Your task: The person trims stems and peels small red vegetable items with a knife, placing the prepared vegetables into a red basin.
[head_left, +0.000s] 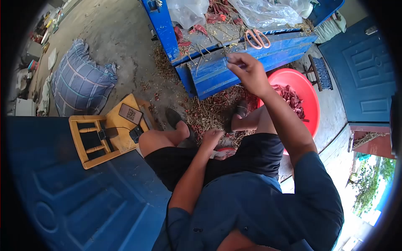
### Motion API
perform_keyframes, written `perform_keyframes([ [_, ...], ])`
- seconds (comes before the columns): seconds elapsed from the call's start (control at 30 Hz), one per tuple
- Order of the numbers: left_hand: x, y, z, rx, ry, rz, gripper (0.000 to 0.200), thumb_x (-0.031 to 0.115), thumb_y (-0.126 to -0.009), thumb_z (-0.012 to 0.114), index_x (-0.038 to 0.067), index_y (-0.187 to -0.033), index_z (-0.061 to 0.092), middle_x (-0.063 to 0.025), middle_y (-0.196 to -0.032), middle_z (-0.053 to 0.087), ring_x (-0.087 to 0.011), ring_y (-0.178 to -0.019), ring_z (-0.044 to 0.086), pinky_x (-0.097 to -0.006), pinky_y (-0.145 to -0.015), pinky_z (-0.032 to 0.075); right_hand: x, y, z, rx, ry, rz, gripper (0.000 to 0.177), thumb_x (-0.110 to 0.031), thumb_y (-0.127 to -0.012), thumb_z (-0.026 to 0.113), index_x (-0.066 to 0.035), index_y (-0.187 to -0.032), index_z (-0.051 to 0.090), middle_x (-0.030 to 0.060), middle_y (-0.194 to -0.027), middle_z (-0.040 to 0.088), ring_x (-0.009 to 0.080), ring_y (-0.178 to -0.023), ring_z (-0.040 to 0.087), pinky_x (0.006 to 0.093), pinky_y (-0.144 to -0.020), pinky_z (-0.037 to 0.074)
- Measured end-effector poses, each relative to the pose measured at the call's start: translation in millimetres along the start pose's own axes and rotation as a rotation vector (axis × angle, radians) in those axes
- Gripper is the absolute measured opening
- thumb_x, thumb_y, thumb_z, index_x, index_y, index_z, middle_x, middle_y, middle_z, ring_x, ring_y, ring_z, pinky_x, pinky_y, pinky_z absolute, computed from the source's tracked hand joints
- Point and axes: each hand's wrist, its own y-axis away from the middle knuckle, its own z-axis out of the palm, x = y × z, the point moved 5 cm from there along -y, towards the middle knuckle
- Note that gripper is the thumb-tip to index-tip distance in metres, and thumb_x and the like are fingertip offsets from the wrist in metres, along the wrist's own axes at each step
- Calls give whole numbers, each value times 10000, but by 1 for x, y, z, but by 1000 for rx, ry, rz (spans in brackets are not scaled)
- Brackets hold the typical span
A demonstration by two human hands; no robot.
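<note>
My right hand (pixel 248 71) is raised at the front edge of a blue cart bed (pixel 251 62), with thumb and fingers curled toward each other. A thin dry stem (pixel 225 49) on the bed reaches close to its fingertips. Scissors with pink handles (pixel 257 39) lie just beyond this hand. My left hand (pixel 213 137) is low between my knees, its fingers curled in; what they hold, if anything, is hidden. Dried red chilies (pixel 289 98) lie in a pink basin (pixel 314 106) beside my right leg. More red chilies (pixel 197 29) and stems are on the cart bed.
Dry stems (pixel 205 108) litter the floor around my feet. On the left, a wooden chair (pixel 121 142) bears a phone (pixel 130 113), near a stuffed checked sack (pixel 81 81). Clear plastic bags (pixel 268 14) lie on the cart. A small stool (pixel 321 73) stands behind the basin.
</note>
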Motion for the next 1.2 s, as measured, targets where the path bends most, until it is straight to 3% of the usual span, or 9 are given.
perform_keyframes([
  [0.1,11,13,-12,38,61,-100,92,157,-864,641,79,-847,595,75,-595,429,-30,-460,382,-220,-414,280,-31,-74,70,7,395,-306,340,-193,-839,691,-106,-1168,678,140,-1126,649,308,-1055,618,423,-915,500],
  [0.23,24,29,-25,80,218,-79,107,155,-857,647,76,-801,603,61,-593,459,-37,-472,401,-232,-428,290,-23,-132,126,-8,609,-473,328,-238,-852,645,-146,-1164,684,108,-1202,628,321,-1148,561,444,-1003,441],
  [0.3,21,28,-28,96,255,-106,129,153,-849,660,72,-759,614,48,-592,491,-45,-481,418,-245,-444,308,-16,-142,140,-207,618,-400,301,-271,-860,625,-175,-1134,702,58,-1189,645,294,-1147,566,407,-1024,426],
  [0.43,15,16,-25,57,224,-73,125,149,-841,657,60,-760,624,41,-606,509,-51,-487,428,-249,-445,309,-16,-133,117,-253,688,-549,223,-238,-877,599,-150,-1037,728,26,-1181,661,273,-1139,572,390,-1029,424],
  [0.73,9,8,-2,-22,140,-17,113,145,-866,635,95,-796,562,69,-591,448,-30,-447,384,-220,-400,271,15,-110,13,-122,734,-456,191,-154,-850,612,-93,-1009,697,81,-1139,679,285,-1127,598,397,-1010,442],
  [0.9,6,8,-6,0,178,-40,125,143,-867,646,97,-794,555,66,-595,445,-35,-450,380,-221,-400,262,5,-119,10,-118,696,-424,209,-196,-829,621,-99,-997,700,89,-1107,682,294,-1110,601,393,-990,452],
  [0.97,7,13,-8,5,202,-47,132,143,-867,650,98,-793,551,64,-600,446,-36,-452,379,-221,-401,259,2,-127,9,-16,759,-247,196,-202,-835,617,-106,-984,701,97,-1082,678,301,-1110,597,408,-969,465],
  [1.03,8,14,-12,18,205,-16,125,146,-823,655,44,-756,628,30,-638,543,-57,-532,457,-245,-480,332,-5,-127,18,-32,754,-189,196,-224,-836,627,-117,-982,702,110,-1073,674,299,-1101,607,412,-962,476],
  [1.2,10,14,-15,37,182,-14,125,150,-822,650,48,-753,627,35,-627,532,-55,-523,449,-250,-472,324,17,-140,28,-199,942,-60,281,-289,-817,687,-117,-1038,700,137,-978,679,318,-1021,639,419,-890,502],
])
